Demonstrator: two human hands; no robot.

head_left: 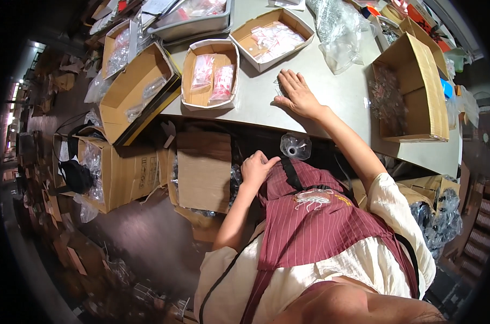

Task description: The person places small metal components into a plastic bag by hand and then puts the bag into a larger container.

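Observation:
My right hand [296, 95] lies palm down on the pale tabletop [255, 100], fingers stretched out and a little apart. Beside and partly under its fingers is a small cluster of thin, metallic-looking pieces [279, 88]; their kind is too small to make out. My left hand [257, 168] is low, below the table edge, next to the maroon striped apron [320, 227]. Its fingers are curled in with the thumb against them, and what they hold, if anything, is hidden. A clear plastic cup-like piece [295, 146] with a dark round centre sits just under the table edge, between my arms.
Two cardboard trays [235, 89] [307, 46] with small clear-and-red bags stand ahead. An open carton [438, 102] with small clear pieces is at right, near clear plastic bags [339, 38]. Left are a long box [112, 110] and a grey bin [196, 26]; cartons [204, 171] stand below.

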